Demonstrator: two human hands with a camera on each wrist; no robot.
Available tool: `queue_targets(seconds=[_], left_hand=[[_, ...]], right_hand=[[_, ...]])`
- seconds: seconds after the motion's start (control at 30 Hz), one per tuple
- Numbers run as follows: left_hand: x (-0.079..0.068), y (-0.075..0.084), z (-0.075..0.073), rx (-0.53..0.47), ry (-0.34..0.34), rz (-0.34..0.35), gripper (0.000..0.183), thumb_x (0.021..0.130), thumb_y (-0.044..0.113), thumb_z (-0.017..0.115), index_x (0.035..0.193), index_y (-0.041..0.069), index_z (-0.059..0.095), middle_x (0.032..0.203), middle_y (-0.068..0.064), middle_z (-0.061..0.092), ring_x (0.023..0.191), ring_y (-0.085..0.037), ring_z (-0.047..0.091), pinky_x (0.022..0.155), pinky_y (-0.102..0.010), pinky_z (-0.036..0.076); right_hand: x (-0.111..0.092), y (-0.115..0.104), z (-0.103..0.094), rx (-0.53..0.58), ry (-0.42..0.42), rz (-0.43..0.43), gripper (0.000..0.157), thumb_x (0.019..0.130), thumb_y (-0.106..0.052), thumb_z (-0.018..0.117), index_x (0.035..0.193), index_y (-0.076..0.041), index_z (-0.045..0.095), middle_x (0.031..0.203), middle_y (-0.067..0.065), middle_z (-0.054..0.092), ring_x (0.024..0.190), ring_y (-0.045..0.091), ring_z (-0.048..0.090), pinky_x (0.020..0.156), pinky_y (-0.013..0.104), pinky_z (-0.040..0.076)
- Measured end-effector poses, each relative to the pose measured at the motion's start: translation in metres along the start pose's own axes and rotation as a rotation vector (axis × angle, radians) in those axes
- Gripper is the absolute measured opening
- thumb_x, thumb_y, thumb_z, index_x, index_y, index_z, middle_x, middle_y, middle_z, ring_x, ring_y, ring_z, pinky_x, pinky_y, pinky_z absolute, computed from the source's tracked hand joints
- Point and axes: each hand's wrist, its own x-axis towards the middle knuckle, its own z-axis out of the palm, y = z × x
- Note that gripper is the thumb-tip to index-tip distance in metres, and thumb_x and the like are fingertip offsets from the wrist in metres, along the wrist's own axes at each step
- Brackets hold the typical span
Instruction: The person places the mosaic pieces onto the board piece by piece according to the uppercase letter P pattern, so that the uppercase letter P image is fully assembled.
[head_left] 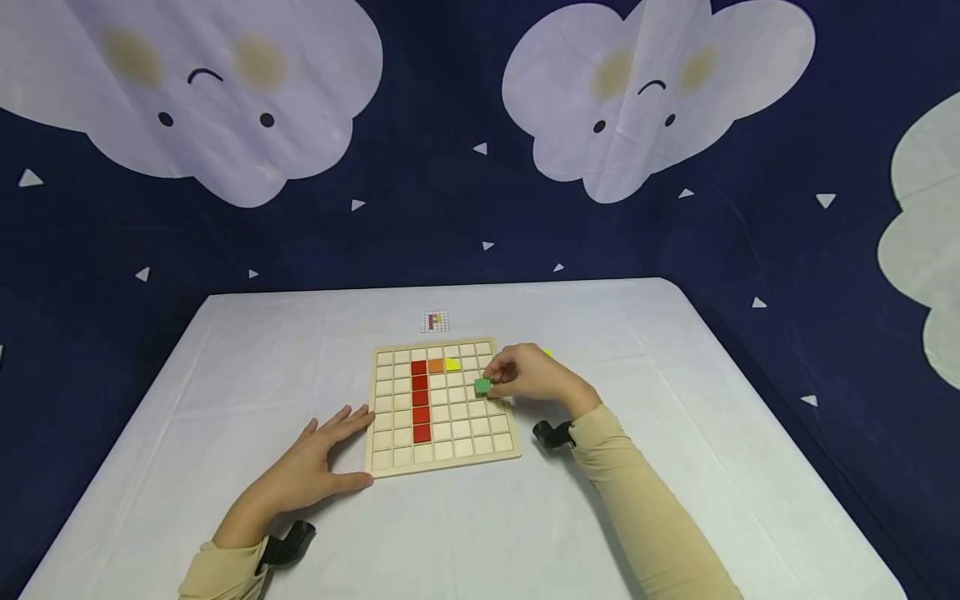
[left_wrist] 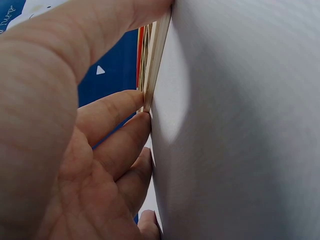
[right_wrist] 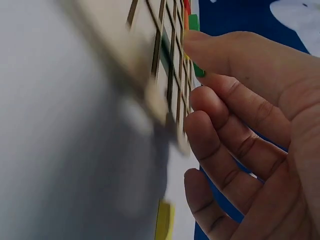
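A wooden grid board (head_left: 397,458) lies on the table, with a column of red square tiles (head_left: 420,398) set in its cells. To the right of the top red tile sit an orange tile (head_left: 436,366) and a yellow tile (head_left: 452,364) with a slanted or curved edge. My right hand (head_left: 536,372) pinches a green square tile (head_left: 482,386) between thumb and fingertip over the board's right side. At the board's left edge, my left hand (head_left: 307,471) touches the frame with thumb and forefinger, its fingers spread; the left wrist view shows these fingertips on the wooden rim (left_wrist: 159,50).
A small printed pattern card (head_left: 435,322) lies behind the board. Another yellow piece (right_wrist: 164,220) rests on the table right of the board, mostly behind my right hand in the head view. A white cloth (head_left: 637,333) covers the table, and a dark cloud-print curtain (head_left: 435,208) hangs behind.
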Motion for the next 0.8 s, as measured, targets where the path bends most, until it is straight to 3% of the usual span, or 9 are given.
queue_targets(seconds=[0.3, 0.8], left_hand=[[-0.001, 0.000, -0.001, -0.013, 0.002, 0.004, 0.090, 0.080, 0.040, 0.094, 0.156, 0.010, 0.056, 0.168, -0.016, 0.047, 0.160, -0.050, 0.031, 0.124, -0.083, 0.011], [0.000, -0.002, 0.000, -0.014, 0.003, 0.006, 0.091, 0.080, 0.041, 0.094, 0.157, 0.010, 0.056, 0.168, -0.015, 0.047, 0.160, -0.050, 0.031, 0.124, -0.082, 0.011]], right_hand=[[0.016, -0.024, 0.016, -0.027, -0.030, -0.045, 0.019, 0.091, -0.015, 0.087, 0.107, -0.007, 0.080, 0.104, 0.003, 0.078, 0.089, 0.007, 0.069, 0.085, 0.022, 0.060], [0.031, -0.036, 0.037, -0.041, -0.054, -0.041, 0.017, 0.091, -0.017, 0.087, 0.105, -0.010, 0.080, 0.099, 0.000, 0.076, 0.086, 0.008, 0.066, 0.080, 0.020, 0.057]])
